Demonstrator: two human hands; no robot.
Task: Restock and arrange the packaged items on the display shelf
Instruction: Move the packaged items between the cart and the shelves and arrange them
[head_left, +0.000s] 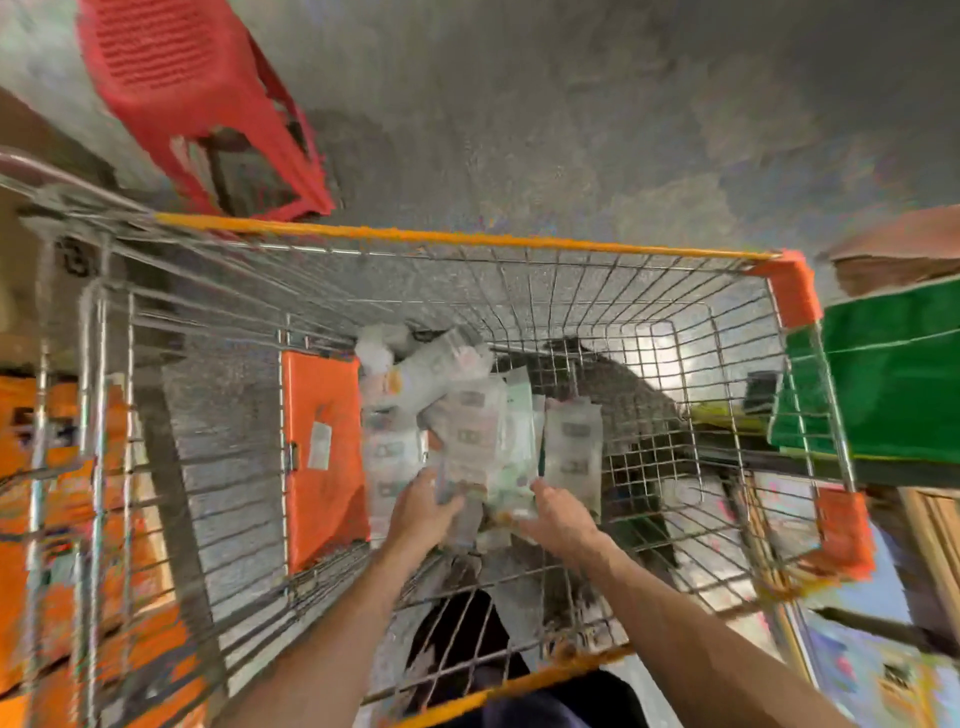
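**Cart check: both hands on the packets**

Grey concrete floor (571, 130) fills the upper half of the view, which is motion-blurred throughout.

Silver wire shopping cart (415, 236) with an orange-yellow rim and orange corner guards stands in the middle, seen from above. The person leans over its near edge, both bare forearms reaching down inside.

Red slatted plastic stool (171, 67) stands on the floor beyond the cart's far left corner, close to the rim.

Green flat-sided box (893, 374) sits just outside the cart's right wall. I cannot tell whether the two touch.

Blurred orange stacked goods (31, 467) lie along the left edge, outside the cart; too smeared to identify.

Orange plastic flap panel (322, 457) bearing a small white label stands upright inside the cart, left of the stock.

Pale plastic-wrapped packets (467, 431) with small printed labels lie in a loose heap on the cart's bottom, touching the panel's right side. Several overlap at angles and one stands apart on the right.

Left hand (423, 512) grips the near end of the heap's central packets, fingers curled round their lower edge.

Right hand (558, 519) holds the same bundle from the right. Its thumb presses on a green-tinted packet; the other fingers are hidden beneath.
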